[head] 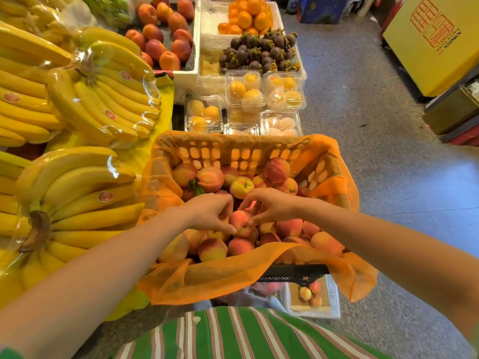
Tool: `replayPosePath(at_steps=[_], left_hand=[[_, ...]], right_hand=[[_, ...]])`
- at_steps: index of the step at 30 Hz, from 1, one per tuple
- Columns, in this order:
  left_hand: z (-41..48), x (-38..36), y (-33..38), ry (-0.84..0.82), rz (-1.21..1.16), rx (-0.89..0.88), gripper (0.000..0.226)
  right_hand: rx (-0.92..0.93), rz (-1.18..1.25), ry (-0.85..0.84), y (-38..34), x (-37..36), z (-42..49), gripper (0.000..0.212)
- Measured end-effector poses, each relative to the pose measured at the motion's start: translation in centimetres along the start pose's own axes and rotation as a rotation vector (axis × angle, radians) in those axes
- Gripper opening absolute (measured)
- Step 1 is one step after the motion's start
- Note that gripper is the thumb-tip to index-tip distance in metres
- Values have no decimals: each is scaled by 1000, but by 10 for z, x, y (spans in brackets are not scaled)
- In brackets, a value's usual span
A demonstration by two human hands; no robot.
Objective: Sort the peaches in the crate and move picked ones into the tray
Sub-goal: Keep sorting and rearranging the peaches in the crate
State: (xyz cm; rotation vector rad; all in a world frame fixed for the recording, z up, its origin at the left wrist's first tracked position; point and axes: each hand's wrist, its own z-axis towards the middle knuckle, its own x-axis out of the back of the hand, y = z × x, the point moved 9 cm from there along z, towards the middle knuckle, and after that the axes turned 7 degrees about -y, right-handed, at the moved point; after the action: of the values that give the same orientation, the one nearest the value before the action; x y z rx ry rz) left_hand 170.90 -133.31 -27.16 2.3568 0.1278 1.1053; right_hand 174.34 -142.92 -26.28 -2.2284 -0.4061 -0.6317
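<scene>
This is a fruit stall on a speckled grey floor (375, 125). Bagged bananas (77, 104) lie heaped on a yellow-covered table (166, 99) at the left. Beyond them are mangosteens (259, 50), oranges (248, 14) and clear boxes (245, 88) of yellow fruit. A yellow carton (435, 40) stands off to the right.

The crate (233, 151) sits right in front of the person, its long axis running left to right, lined with orange mesh (233, 263) that spills over the rim. Both hands meet over one peach (241, 221) on top of the pile near the crate's middle. The left hand (210, 211) has curled fingers and thumb on the peach's left side. The right hand (272, 206) has bent fingertips pressed to its right. The peach is round, blush side up, and I cannot tell where its stem end points.

The tray (334, 299) is low on the floor behind the crate's near right corner. It is mostly hidden, with only a few peaches showing inside. What the crate rests on is covered by the mesh.
</scene>
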Motion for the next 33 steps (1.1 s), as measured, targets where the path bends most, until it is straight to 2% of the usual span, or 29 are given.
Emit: replayPosePath(at_steps=[4, 7, 12, 16, 19, 26, 30, 33], left_hand=[[11, 4, 30, 37, 41, -106, 50], [19, 11, 66, 94, 106, -223, 37], [36, -14, 130, -82, 119, -415, 31], [45, -33, 151, -121, 269, -453, 22], [52, -40, 152, -151, 344, -468, 30], [65, -51, 153, -117, 503, -515, 46], [56, -22, 149, -48, 316, -537, 51], [50, 9, 118, 7, 246, -413, 68]], right_hand=[[-68, 49, -101, 11, 16, -39, 35], [-151, -5, -232, 29, 12, -79, 36], [-248, -369, -356, 56, -5, -123, 54], [-207, -512, -349, 56, -10, -127, 62], [-176, -597, -311, 56, -11, -127, 65], [-107, -502, -191, 51, 5, -126, 66], [-96, -394, -35, 44, 44, -126, 67], [-134, -505, 8, 45, 61, -113, 69]])
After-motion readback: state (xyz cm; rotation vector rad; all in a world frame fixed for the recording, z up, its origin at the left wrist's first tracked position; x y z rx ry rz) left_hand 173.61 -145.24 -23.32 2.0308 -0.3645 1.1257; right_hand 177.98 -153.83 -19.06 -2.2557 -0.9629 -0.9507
